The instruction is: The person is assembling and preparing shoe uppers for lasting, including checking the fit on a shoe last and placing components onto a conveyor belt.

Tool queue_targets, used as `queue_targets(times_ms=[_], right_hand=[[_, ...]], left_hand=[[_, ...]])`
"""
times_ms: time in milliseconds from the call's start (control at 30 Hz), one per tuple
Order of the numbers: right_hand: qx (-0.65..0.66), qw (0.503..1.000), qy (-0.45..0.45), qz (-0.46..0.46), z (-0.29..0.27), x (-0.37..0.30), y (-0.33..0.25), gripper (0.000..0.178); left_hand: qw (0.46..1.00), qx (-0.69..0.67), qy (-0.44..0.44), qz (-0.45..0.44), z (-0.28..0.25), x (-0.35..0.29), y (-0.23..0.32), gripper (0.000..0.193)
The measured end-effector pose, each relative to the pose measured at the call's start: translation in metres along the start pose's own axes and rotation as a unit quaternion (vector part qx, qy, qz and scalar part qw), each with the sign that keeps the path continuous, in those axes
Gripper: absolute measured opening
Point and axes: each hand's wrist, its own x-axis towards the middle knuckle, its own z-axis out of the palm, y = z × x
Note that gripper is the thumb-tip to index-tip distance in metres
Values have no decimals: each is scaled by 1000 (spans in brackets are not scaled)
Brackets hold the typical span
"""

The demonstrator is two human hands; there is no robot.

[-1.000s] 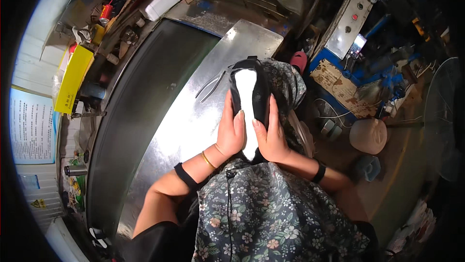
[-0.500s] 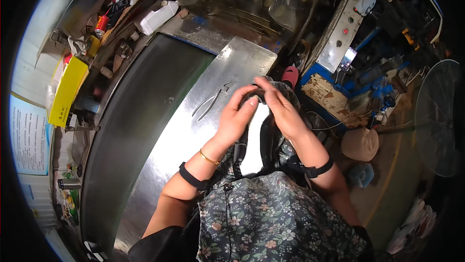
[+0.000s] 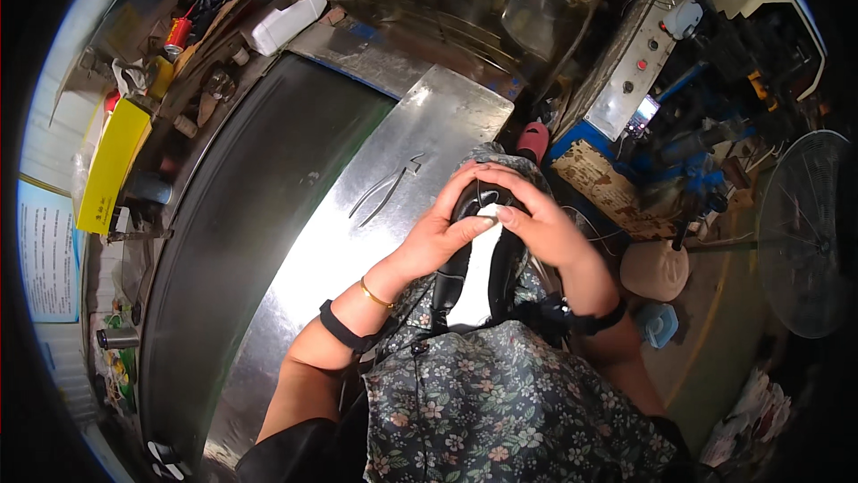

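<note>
Now that the black shoe [image 3: 478, 255] has come closer to the person's lap, the left hand [image 3: 438, 237] and right hand [image 3: 536, 224] both hold its toe, beside the shiny tabletop [image 3: 357, 215].

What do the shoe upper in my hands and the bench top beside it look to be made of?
Shoe upper: probably black leather or a synthetic look-alike, smooth with a soft sheen; its white sole panel looks matte, material unclear. Bench top: bare sheet metal, likely steel, with bright glare.
</note>
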Motion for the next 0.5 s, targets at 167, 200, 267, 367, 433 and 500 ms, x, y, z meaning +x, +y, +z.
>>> queue_targets(times_ms=[167,200,267,367,433,500], right_hand=[[-9,999,42,7,14,-7,7,51],[103,995,-2,6,6,-9,7,56],[47,999,27,6,13,-14,7,57],[66,997,43,4,6,-17,6,58],[200,979,-15,23,-28,-30,8,61],[361,931,30,40,-49,-55,-3,81]], left_hand=[[995,-51,-45,-77,-4,6,27,118],[996,-28,-44,-66,-5,5,27,120],[998,-13,-17,-60,1,5,27,127],[995,42,17,-86,12,8,30,126],[973,228,48,-5,41,4,33,123],[942,318,-35,103,64,-6,64,105]])
